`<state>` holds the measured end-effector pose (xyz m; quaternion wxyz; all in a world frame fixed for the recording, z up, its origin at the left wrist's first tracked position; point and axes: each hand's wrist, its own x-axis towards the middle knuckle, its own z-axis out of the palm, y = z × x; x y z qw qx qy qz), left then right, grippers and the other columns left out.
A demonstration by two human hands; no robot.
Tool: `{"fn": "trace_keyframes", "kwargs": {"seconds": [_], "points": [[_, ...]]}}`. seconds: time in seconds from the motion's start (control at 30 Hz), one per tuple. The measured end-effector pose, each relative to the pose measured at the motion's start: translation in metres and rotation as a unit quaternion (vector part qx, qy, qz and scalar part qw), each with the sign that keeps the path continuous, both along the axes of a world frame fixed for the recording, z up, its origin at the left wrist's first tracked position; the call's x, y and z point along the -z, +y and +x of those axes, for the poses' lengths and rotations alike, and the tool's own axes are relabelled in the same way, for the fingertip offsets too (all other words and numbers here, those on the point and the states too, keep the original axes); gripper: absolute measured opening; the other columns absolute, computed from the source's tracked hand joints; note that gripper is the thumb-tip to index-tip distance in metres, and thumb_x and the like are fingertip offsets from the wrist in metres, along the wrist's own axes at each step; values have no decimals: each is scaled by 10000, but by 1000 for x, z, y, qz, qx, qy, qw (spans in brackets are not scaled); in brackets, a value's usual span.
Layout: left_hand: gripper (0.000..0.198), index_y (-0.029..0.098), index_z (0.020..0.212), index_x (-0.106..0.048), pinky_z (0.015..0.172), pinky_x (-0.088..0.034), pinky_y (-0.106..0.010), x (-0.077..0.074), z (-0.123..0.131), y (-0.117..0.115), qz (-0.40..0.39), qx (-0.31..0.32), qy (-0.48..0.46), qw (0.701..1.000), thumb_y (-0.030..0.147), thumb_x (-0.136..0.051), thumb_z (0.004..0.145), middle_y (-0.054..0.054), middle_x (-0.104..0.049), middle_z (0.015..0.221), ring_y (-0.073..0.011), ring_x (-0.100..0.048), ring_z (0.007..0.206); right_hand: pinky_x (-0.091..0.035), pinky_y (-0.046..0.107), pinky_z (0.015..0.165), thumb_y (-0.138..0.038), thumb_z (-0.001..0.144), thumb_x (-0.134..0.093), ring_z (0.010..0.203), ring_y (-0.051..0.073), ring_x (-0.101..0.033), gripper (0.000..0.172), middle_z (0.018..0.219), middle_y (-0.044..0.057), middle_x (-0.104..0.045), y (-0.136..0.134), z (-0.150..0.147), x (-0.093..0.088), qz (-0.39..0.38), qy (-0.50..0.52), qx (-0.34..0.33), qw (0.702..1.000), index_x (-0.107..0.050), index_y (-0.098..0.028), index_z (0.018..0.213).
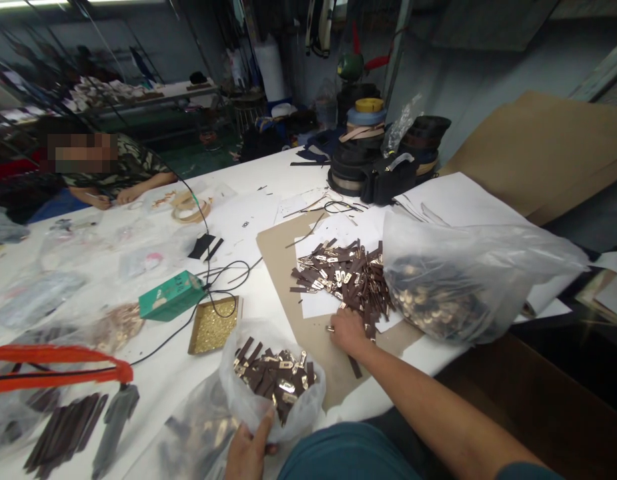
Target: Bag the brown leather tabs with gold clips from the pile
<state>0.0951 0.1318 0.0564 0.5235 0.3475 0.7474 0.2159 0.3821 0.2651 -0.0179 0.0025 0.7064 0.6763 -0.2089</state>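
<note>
My left hand (pixel 251 445) pinches the near rim of an open clear plastic bag (pixel 308 403), thumb on the inside. In the bag lie many brown strips with shiny gold metal fittings (pixel 273 373). My right hand (pixel 349 331) is at the near edge of a loose pile of the same brown strips (pixel 355 270), which lies on white paper over brown paper. Its fingers are curled down, and the metal end of one strip pokes out at their left side; how many strips it holds is hidden.
A large plastic bag of fittings (pixel 438 287) lies right of the pile. To the left are a green box (pixel 171 295), a shallow box of small gold pieces (pixel 215 327), black cables and a grey tool (pixel 115 427) on an orange cord. Webbing rolls (pixel 358 157) stand behind; another person sits far left.
</note>
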Motion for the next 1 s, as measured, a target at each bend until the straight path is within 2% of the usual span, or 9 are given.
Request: {"fn": "trace_keyframes", "kwargs": {"seconds": [0.17,0.27,0.37,0.43,0.47,0.6,0.73,0.9,1.0], "points": [[602,98,1086,-660,782,-579,-331,-2,1,0,-3,9,16,1000,638,-578,833,-127,-758,1016,-261,-727,871,-412,317,1005,-254,990,-601,1099,220,-609,187,1115,88,-684,-1,-5,-1,18,47,-40,998,-739,-167,1082],[625,92,1099,-674,796,-579,-337,-1,2,2,-6,18,28,999,644,-579,823,-129,-761,1010,-266,-728,867,-431,251,914,-306,975,-657,1036,177,-622,166,1082,39,-702,-11,-41,-9,34,154,-11,987,-750,-203,1066],[630,89,1141,-683,801,-584,-348,0,1,3,1,23,20,1000,629,-586,832,-135,-760,1053,-278,-725,910,-444,195,767,-352,894,-772,882,131,-645,245,998,-6,-719,-22,-90,-20,-35,373,16,927,-770,-224,1104],[612,92,1156,-687,814,-589,-363,-1,0,4,8,23,12,1000,613,-583,853,-139,-758,1080,-291,-722,935,-462,185,763,-387,853,-820,875,123,-655,385,1028,-11,-720,-27,-104,-27,-57,447,15,893,-754,-229,1198],[599,92,1139,-694,826,-589,-372,-1,-2,4,4,24,14,1000,609,-585,857,-139,-759,1066,-296,-724,930,-471,188,788,-380,855,-820,891,124,-656,401,1057,-5,-716,-29,-101,-29,-46,448,17,893,-747,-224,1217],[552,97,1034,-720,839,-591,-381,3,-7,2,-26,19,32,999,602,-589,853,-131,-760,968,-305,-735,899,-451,252,974,-305,890,-763,1122,187,-612,328,1186,51,-670,-40,-38,-23,41,241,45,969,-734,-216,1205],[575,95,987,-720,780,-596,-377,12,-6,3,-23,8,17,1000,634,-613,816,-136,-756,934,-307,-732,879,-421,364,1038,-413,793,-845,1193,283,-569,443,1221,97,-636,-59,26,-8,-26,33,53,998,-710,-183,1147],[659,76,1111,-714,724,-593,-360,11,5,6,-2,-1,17,1000,651,-630,799,-142,-757,978,-290,-724,840,-420,341,974,-248,899,-656,1102,259,-620,227,1114,100,-669,-67,25,2,-59,2,4,998,-690,-166,1109],[662,96,1239,-691,698,-594,-355,2,11,5,1,-14,54,998,612,-609,832,-127,-760,984,-268,-717,790,-430,340,914,-203,883,-604,1041,271,-646,231,1090,122,-672,-59,13,4,-58,0,14,998,-685,-144,1091]]}}
